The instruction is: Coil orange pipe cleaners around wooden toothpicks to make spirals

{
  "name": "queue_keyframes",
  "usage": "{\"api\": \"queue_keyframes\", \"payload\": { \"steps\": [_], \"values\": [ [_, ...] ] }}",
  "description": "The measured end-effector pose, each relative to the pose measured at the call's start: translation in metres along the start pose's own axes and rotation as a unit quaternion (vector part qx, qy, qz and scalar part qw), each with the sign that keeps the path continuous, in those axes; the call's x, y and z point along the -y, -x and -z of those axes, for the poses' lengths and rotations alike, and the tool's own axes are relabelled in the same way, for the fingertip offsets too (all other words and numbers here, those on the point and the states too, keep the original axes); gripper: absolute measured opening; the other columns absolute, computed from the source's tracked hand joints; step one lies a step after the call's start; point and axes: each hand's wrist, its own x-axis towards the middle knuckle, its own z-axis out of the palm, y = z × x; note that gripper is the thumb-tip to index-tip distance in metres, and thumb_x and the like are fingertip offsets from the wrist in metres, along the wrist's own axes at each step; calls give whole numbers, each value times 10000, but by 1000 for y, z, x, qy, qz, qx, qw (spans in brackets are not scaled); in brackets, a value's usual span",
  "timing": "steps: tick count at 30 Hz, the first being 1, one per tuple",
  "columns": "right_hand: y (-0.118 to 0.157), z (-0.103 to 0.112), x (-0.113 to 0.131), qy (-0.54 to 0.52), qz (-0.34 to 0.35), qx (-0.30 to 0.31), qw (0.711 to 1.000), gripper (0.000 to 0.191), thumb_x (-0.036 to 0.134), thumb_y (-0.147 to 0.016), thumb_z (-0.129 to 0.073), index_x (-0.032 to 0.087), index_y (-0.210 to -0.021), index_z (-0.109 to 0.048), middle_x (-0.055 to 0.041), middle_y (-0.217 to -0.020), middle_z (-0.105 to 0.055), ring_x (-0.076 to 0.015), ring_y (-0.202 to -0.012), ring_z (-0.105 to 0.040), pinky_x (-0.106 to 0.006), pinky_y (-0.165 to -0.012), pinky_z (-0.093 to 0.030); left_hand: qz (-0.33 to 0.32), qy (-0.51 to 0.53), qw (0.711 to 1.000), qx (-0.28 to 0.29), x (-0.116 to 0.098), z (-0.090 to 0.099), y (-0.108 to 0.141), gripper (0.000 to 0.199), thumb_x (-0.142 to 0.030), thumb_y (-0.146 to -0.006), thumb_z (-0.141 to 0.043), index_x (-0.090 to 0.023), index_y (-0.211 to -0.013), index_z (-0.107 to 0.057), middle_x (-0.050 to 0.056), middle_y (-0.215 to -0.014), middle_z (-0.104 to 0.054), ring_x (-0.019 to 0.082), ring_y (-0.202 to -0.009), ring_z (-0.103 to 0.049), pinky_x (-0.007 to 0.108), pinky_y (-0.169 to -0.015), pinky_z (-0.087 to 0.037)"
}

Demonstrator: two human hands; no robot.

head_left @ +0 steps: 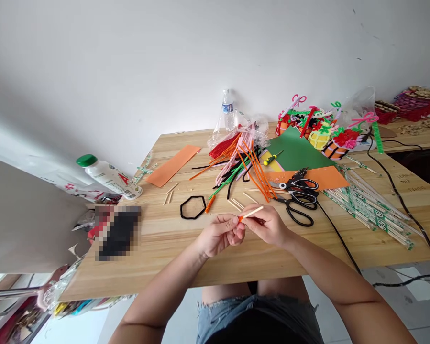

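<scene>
Near the front edge of the table, my left hand (pixel 220 235) and my right hand (pixel 267 225) meet, both closed. A short pale wooden stick (pixel 254 212) slants up to the right between them, pinched by my right thumb and fingers. At its lower end shows a bit of orange pipe cleaner (pixel 240 218), held by my left fingertips. Just beyond lie an orange pipe-cleaner-wrapped stick (pixel 210 204) and a black pipe-cleaner hexagon (pixel 192 207). Several loose short sticks (pixel 235 204) lie partly behind my hands.
Scissors (pixel 301 200) lie right of my hands, beside a black cable (pixel 338 239) and bundled wooden sticks (pixel 372 210). Loose pipe cleaners (pixel 236 162), a screwdriver (pixel 271 159), green card (pixel 303 148) and orange card (pixel 173 166) lie farther back. A white bottle (pixel 110 177) stands at left.
</scene>
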Motion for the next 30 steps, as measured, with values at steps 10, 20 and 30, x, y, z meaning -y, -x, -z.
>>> {"api": "queue_keyframes", "payload": {
  "steps": [10,20,30],
  "values": [
    [2,-10,0,-162,-300,-23,940,302,426,-797,-684,127,-768,-715,-5,-633,-582,-54,-436,-399,-201,-381,-291,-505,-600,608,-123,1,7,0,127,-129,-868,-568,-157,-917,-681,83,-798,-669,162,-711,-600,289,-643,-501],
    [3,-6,2,-161,-260,-22,952,247,389,-808,-681,146,-782,-716,0,-589,-570,-90,-497,-482,-211,-426,-372,-323,-432,839,-73,-2,4,2,248,-352,-891,-579,-138,-817,-680,63,-704,-635,131,-605,-578,249,-546,-456],
    [2,-5,-3,-101,-192,5,976,195,337,-823,-666,166,-802,-755,-75,-818,-705,-164,-723,-634,-262,-588,-498,-83,-191,978,-19,-4,4,2,377,-477,-800,-654,-118,-685,-640,-3,-502,-497,80,-440,-397,223,-434,-286]
  ]
}}
